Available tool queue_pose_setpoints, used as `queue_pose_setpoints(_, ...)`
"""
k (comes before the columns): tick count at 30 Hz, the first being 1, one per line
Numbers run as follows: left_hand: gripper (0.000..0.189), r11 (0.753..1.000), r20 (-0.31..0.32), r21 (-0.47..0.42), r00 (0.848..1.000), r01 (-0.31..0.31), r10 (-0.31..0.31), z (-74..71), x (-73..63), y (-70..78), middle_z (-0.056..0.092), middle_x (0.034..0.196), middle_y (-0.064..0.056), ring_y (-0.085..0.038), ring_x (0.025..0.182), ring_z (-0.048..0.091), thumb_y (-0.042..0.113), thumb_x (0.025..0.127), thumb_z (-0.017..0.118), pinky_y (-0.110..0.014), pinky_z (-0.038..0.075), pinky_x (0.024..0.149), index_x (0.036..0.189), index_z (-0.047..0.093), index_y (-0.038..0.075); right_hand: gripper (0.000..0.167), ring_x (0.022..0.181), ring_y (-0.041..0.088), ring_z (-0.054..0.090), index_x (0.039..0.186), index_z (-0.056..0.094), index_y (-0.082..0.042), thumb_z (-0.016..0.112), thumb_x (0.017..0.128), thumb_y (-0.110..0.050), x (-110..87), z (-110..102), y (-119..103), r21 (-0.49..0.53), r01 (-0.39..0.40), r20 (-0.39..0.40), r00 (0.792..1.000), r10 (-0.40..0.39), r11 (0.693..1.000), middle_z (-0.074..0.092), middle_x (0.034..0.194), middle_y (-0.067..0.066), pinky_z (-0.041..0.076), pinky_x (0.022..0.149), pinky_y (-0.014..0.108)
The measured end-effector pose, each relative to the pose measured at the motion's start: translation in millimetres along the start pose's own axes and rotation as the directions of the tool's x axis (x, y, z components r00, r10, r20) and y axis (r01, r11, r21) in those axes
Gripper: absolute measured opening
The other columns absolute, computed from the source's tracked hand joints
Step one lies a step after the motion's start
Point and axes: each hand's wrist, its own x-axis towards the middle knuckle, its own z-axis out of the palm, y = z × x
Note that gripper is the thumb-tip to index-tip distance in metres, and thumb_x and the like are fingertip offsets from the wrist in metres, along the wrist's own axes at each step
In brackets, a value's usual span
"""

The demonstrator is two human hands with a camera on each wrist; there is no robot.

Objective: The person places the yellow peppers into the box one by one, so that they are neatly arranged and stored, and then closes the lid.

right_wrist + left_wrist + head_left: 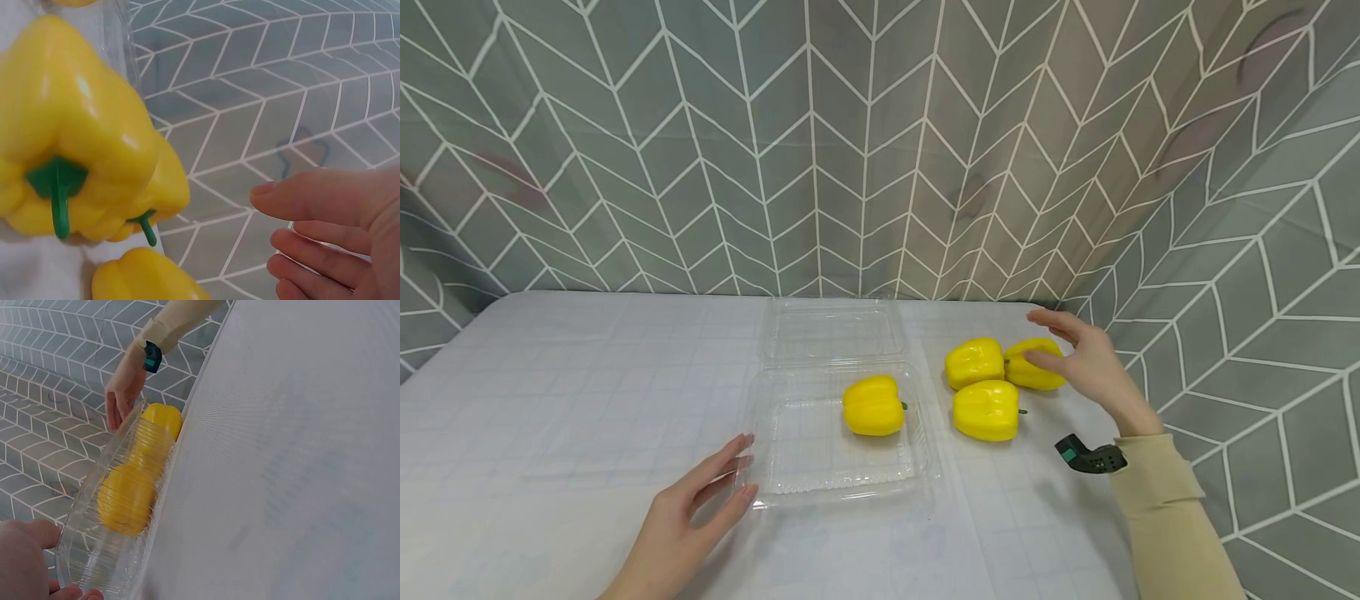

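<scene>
- Gray zigzag cloth hangs behind the white worktop.
- Clear box, edges hard to see, has one yellow pepper inside.
- Left hand, fingers apart, is by the box; can't tell if touching.
- Right hand, fingers apart, holds nothing and partly hides one of three more peppers beside the box.

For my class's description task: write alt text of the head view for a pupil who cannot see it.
A person's open right hand is by the rightmost of three yellow peppers on a white-covered table. Left of them sits an open clear plastic container with one yellow pepper inside, the left hand at its edge.
</scene>
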Motion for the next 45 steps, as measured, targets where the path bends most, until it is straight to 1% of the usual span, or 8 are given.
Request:
queue_pose_setpoints(4,0.056,1.000,0.002,0.002,1.000,0.007,-0.007,-0.3,-0.4,-0.2,0.058,0.143,0.002,0.003,0.118,0.060,0.019,0.096,0.069,-0.003,0.044,0.098,0.148,0.049,0.023,0.062,0.141,0.046,0.035,0.146,0.048,-0.006,0.074,0.093,-0.023,0.2,-2,7,-0.006,-0.031,0.017,0.999,0.031,0.999,0.049,0.148,0.018,0.033,0.114,0.066)
queue_pose_setpoints(10,0.056,1.000,0.003,-0.008,1.000,-0.004,0.004,-0.2,-0.4,-0.9,0.058,0.144,0.001,0.003,0.118,0.060,0.017,0.096,0.069,-0.004,0.045,0.098,0.149,0.049,0.021,0.068,0.144,0.047,0.029,0.150,0.043,-0.008,0.074,0.092,-0.023,0.7,-6,12,-0.002,-0.094,0.051,0.994,0.094,0.996,0.044,0.153,0.018,0.029,0.114,0.069)
queue_pose_setpoints(16,0.056,1.000,0.001,-0.012,1.000,-0.003,0.003,-0.1,-0.2,-0.4,0.058,0.143,0.002,0.003,0.118,0.060,0.017,0.096,0.070,-0.004,0.045,0.098,0.148,0.050,0.022,0.069,0.144,0.049,0.027,0.150,0.042,-0.006,0.075,0.091,-0.023,1.8,-6,20,-0.021,-0.107,0.062,0.992,0.108,0.994,0.042,0.153,0.021,0.028,0.115,0.070)
queue_pose_setpoints(25,0.055,1.000,-0.004,-0.004,1.000,-0.006,0.006,0.3,0.7,-0.6,0.059,0.142,0.002,0.003,0.117,0.061,0.017,0.095,0.070,-0.004,0.045,0.098,0.147,0.051,0.021,0.075,0.145,0.052,0.024,0.151,0.039,-0.004,0.076,0.090,-0.028,4.7,-5,31,-0.054,-0.163,0.092,0.981,0.168,0.985,0.037,0.156,0.023,0.026,0.115,0.071)
queue_pose_setpoints(29,0.056,1.000,-0.004,-0.001,1.000,-0.008,0.008,0.2,0.4,-0.4,0.059,0.142,0.001,0.002,0.117,0.061,0.017,0.095,0.070,-0.004,0.045,0.098,0.147,0.051,0.021,0.076,0.145,0.052,0.023,0.151,0.038,-0.003,0.076,0.090,-0.028,5.5,-4,36,-0.053,-0.189,0.102,0.976,0.194,0.980,0.035,0.157,0.024,0.026,0.114,0.072)
queue_pose_setpoints(35,0.056,1.000,0.000,0.000,1.000,0.004,-0.004,-0.1,-0.4,0.2,0.059,0.142,0.003,0.003,0.117,0.061,0.018,0.096,0.070,-0.004,0.045,0.097,0.148,0.050,0.022,0.080,0.145,0.053,0.022,0.153,0.034,-0.001,0.076,0.089,-0.027,6.0,-1,46,-0.039,-0.209,0.123,0.969,0.213,0.977,0.033,0.157,0.025,0.026,0.116,0.071)
queue_pose_setpoints(41,0.056,1.000,0.000,0.004,1.000,0.003,-0.003,-0.2,-0.2,0.8,0.059,0.142,0.003,0.003,0.117,0.061,0.019,0.096,0.070,-0.004,0.045,0.097,0.148,0.050,0.022,0.088,0.143,0.054,0.025,0.154,0.032,-0.001,0.077,0.088,-0.038,7.0,3,54,-0.052,-0.232,0.140,0.961,0.237,0.971,0.030,0.158,0.027,0.029,0.115,0.070)
queue_pose_setpoints(45,0.056,1.000,-0.001,0.010,1.000,0.003,-0.003,-0.3,-0.2,0.9,0.058,0.142,0.006,0.003,0.117,0.061,0.019,0.096,0.070,-0.003,0.045,0.097,0.148,0.050,0.021,0.091,0.143,0.051,0.028,0.154,0.031,-0.002,0.077,0.087,-0.044,8.1,4,59,-0.048,-0.237,0.145,0.959,0.242,0.970,0.032,0.157,0.027,0.032,0.114,0.069)
